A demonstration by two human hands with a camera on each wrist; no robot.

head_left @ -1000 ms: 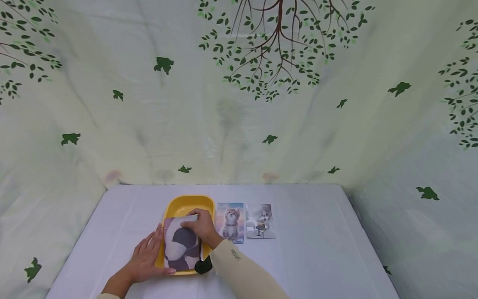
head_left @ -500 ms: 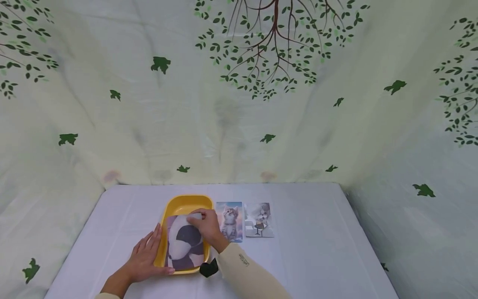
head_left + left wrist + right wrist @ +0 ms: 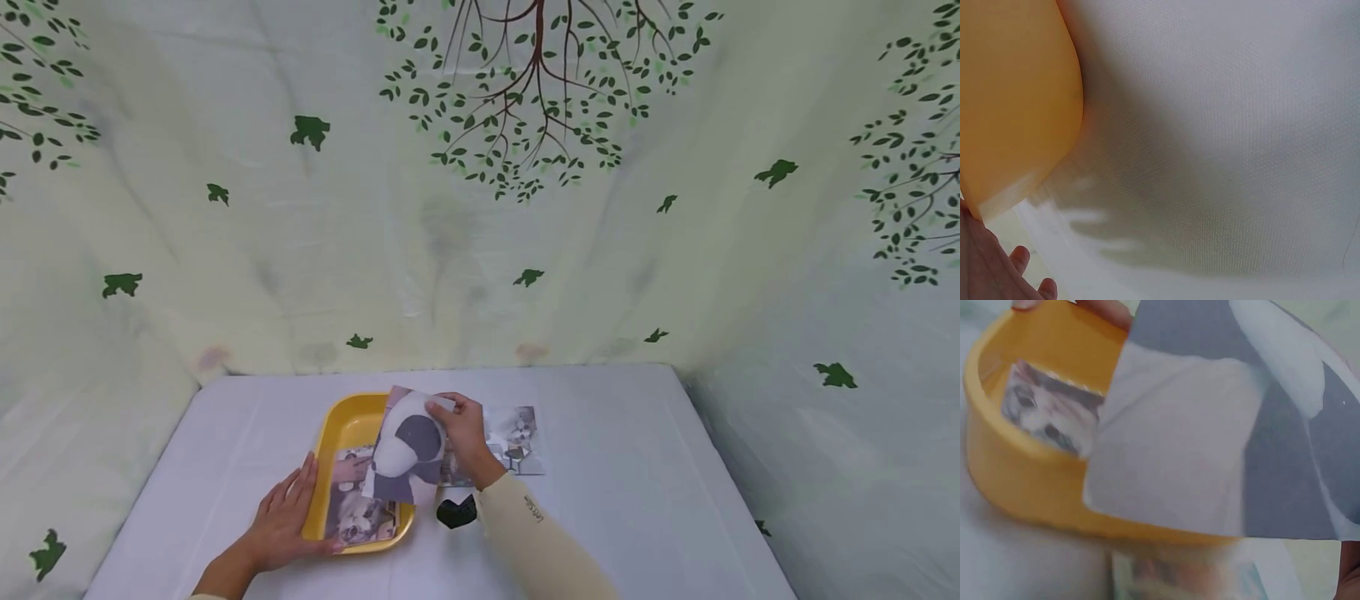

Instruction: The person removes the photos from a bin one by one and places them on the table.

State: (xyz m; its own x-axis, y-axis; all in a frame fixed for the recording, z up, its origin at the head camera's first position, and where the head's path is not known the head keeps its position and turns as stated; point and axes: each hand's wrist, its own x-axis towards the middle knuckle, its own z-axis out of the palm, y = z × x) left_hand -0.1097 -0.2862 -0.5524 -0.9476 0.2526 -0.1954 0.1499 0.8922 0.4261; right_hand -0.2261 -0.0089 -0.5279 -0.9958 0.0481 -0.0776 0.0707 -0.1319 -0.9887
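My right hand (image 3: 467, 433) pinches the upper right corner of a photo card (image 3: 408, 454) with grey and white rounded shapes. The card is tilted above the right side of a yellow tray (image 3: 354, 407). In the right wrist view this photo card (image 3: 1172, 437) covers much of the tray. Inside the tray lies another photo card (image 3: 356, 510), showing a furry animal and partly covered. My left hand (image 3: 285, 521) rests against the tray's left side, fingers straight, thumb at the front corner. The left wrist view shows the tray's outer wall (image 3: 1016, 94) and some fingers.
Right of the tray lies a kitten card (image 3: 454, 473), mostly hidden by my right hand and the lifted card. A greyish card (image 3: 519, 442) lies beyond it. A dark heart-shaped piece (image 3: 456, 512) is by my right cuff. White cloth (image 3: 615, 467) covers the table.
My right hand has lifted the grey-and-white photo card up and to the right, uncovering the card beneath it. The dark piece moved along with the right arm. My left hand stays at the tray.
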